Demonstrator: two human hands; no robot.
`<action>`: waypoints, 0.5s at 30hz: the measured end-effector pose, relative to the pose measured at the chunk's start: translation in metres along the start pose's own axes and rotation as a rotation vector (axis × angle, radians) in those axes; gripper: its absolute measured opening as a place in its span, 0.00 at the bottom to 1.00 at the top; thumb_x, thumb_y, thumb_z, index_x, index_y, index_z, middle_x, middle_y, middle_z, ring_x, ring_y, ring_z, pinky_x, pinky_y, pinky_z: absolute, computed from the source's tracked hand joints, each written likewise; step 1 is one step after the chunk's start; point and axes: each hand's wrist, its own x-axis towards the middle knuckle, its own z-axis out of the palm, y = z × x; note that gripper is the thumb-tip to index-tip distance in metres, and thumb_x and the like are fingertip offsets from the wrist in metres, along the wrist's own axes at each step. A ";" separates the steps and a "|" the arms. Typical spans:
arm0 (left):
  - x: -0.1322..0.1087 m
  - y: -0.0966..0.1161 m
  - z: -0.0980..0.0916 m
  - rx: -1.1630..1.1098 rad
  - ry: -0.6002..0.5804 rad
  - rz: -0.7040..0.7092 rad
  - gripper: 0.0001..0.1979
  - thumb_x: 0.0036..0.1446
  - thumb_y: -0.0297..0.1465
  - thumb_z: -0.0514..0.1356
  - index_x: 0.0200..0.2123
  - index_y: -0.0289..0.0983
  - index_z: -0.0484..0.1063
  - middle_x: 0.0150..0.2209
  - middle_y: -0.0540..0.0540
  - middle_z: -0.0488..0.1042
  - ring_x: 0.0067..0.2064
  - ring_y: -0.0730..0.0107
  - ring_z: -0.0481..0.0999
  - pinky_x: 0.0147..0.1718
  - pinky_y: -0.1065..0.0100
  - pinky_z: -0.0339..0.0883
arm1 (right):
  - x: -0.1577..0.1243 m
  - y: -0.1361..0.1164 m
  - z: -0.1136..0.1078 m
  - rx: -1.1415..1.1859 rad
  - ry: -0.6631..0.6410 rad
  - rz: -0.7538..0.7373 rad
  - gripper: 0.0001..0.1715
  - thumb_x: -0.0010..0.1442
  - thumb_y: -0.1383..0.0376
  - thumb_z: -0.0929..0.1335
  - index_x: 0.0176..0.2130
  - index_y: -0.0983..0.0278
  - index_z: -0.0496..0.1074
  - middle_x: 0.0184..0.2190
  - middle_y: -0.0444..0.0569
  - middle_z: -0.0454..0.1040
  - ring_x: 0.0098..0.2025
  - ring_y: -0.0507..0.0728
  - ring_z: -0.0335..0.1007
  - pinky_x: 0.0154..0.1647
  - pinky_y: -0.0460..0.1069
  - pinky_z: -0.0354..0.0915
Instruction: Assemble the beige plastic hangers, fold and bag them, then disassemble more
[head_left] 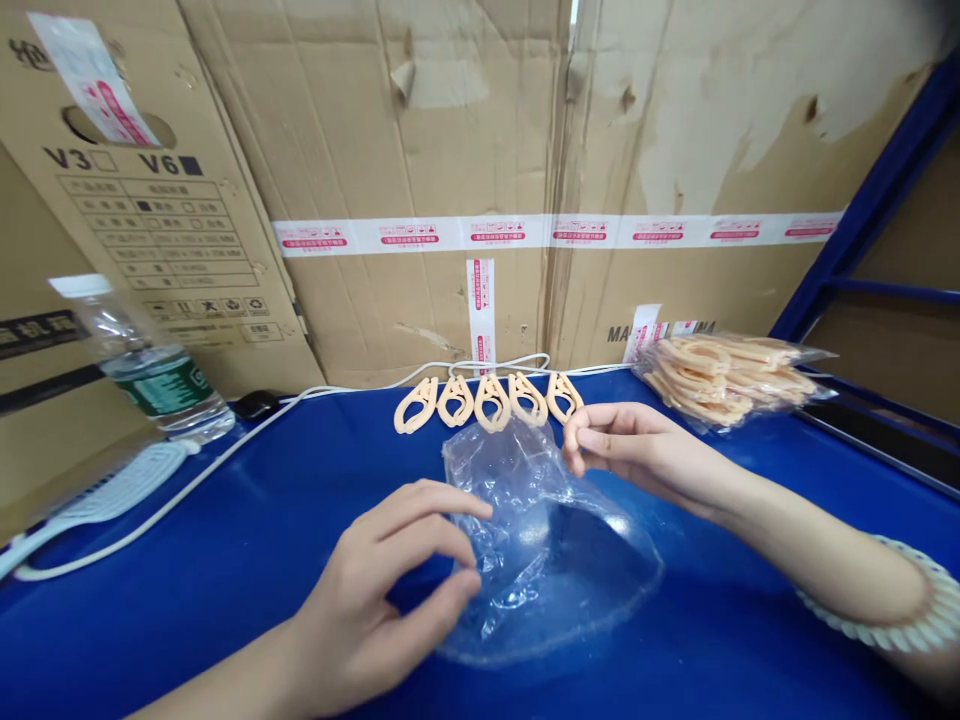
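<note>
Left hand point(373, 603), grip on clear bag point(559, 560)

On the cardboard box point(150, 200) at the upper left, "V3" and "V6" are printed in bold, each with a checkbox; V6's is filled. Low on the box right of centre point(675, 290), "MA" shows. The print on the white tape point(555, 232) and the bottle label point(161, 385) is too small to read.

Left hand point(360, 610): you are pinching the clear plastic bag point(540, 545) on the blue table point(247, 520).
Right hand point(637, 450): you are touching its upper edge, fingers curled.
Peach clips point(489, 400): five are lying just behind.
</note>
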 end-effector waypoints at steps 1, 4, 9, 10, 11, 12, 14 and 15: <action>0.001 0.000 0.002 0.009 0.007 -0.061 0.05 0.62 0.25 0.56 0.36 0.40 0.70 0.46 0.46 0.76 0.46 0.67 0.75 0.46 0.66 0.69 | 0.000 0.001 0.002 -0.005 -0.006 0.001 0.15 0.61 0.56 0.70 0.34 0.67 0.73 0.28 0.46 0.73 0.32 0.51 0.68 0.39 0.48 0.63; 0.003 -0.002 0.011 0.041 0.027 -0.164 0.10 0.60 0.27 0.59 0.44 0.42 0.67 0.50 0.46 0.73 0.51 0.64 0.73 0.51 0.62 0.68 | -0.003 0.001 0.014 -0.157 -0.018 -0.027 0.15 0.61 0.56 0.69 0.37 0.66 0.72 0.31 0.47 0.73 0.34 0.53 0.68 0.39 0.49 0.64; -0.003 -0.005 0.023 0.151 -0.183 -0.227 0.30 0.56 0.28 0.60 0.60 0.44 0.56 0.65 0.41 0.58 0.65 0.54 0.59 0.62 0.47 0.58 | -0.011 0.003 0.039 -0.873 0.059 -0.303 0.21 0.54 0.64 0.73 0.47 0.62 0.67 0.46 0.51 0.69 0.48 0.59 0.65 0.50 0.55 0.64; -0.004 -0.005 0.024 0.170 -0.224 -0.224 0.31 0.57 0.28 0.59 0.62 0.45 0.54 0.66 0.42 0.56 0.66 0.54 0.57 0.62 0.46 0.58 | -0.012 0.006 0.042 -1.021 0.081 -0.343 0.23 0.54 0.67 0.72 0.49 0.63 0.66 0.48 0.53 0.67 0.50 0.61 0.64 0.51 0.56 0.64; -0.006 -0.005 0.024 0.190 -0.255 -0.217 0.32 0.58 0.27 0.58 0.63 0.45 0.52 0.66 0.42 0.55 0.66 0.54 0.56 0.62 0.45 0.57 | -0.012 0.009 0.044 -1.151 0.102 -0.354 0.23 0.55 0.70 0.70 0.50 0.64 0.65 0.49 0.55 0.66 0.50 0.61 0.63 0.50 0.57 0.65; -0.006 -0.005 0.024 0.211 -0.280 -0.204 0.33 0.58 0.27 0.57 0.64 0.45 0.51 0.67 0.43 0.54 0.67 0.54 0.55 0.62 0.44 0.57 | -0.012 0.012 0.044 -1.272 0.125 -0.340 0.22 0.56 0.72 0.68 0.50 0.65 0.65 0.48 0.56 0.65 0.49 0.62 0.64 0.48 0.57 0.66; -0.007 -0.005 0.022 0.255 -0.308 -0.173 0.33 0.59 0.26 0.55 0.66 0.45 0.48 0.67 0.43 0.53 0.67 0.54 0.54 0.63 0.42 0.54 | -0.011 0.017 0.043 -1.504 0.183 -0.275 0.24 0.55 0.77 0.65 0.51 0.66 0.65 0.46 0.58 0.66 0.46 0.63 0.65 0.43 0.56 0.69; -0.007 -0.005 0.021 0.278 -0.315 -0.158 0.34 0.59 0.26 0.55 0.66 0.45 0.48 0.68 0.43 0.53 0.68 0.54 0.53 0.63 0.41 0.53 | -0.011 0.020 0.042 -1.612 0.205 -0.233 0.26 0.53 0.79 0.64 0.52 0.66 0.65 0.45 0.58 0.66 0.46 0.64 0.65 0.42 0.56 0.69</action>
